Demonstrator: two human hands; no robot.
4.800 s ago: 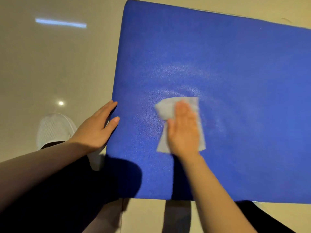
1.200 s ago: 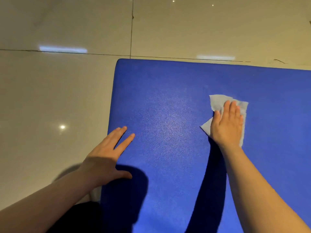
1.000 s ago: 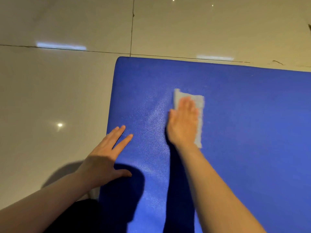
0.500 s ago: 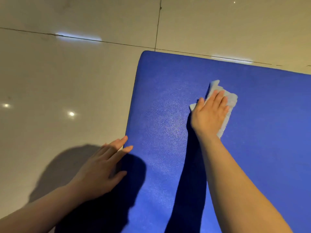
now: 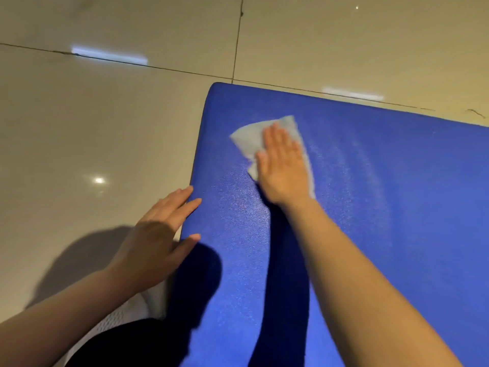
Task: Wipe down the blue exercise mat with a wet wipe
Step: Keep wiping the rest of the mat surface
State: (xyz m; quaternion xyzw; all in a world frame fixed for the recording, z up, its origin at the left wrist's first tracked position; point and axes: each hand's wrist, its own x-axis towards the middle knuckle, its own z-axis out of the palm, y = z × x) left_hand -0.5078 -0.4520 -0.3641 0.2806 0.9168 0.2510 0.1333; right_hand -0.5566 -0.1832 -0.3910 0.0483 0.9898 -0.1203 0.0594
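Observation:
The blue exercise mat (image 5: 370, 207) lies flat on the tiled floor and fills the right half of the view. A pale wet wipe (image 5: 248, 139) is spread on it near the far left corner. My right hand (image 5: 283, 165) presses flat on the wipe with straight fingers, covering most of it. My left hand (image 5: 158, 234) rests with straight fingers on the mat's left edge, partly over the floor. Damp streaks shine on the mat to the right of the wipe.
Glossy beige floor tiles (image 5: 92, 128) with dark grout lines surround the mat on the left and far side. A white mesh shoe (image 5: 127, 316) and dark clothing (image 5: 127, 345) show at the bottom left under my left arm.
My right hand has slid the wipe leftward across the mat toward the far left corner, leaving wet streaks behind. My left hand stays on the mat's left edge.

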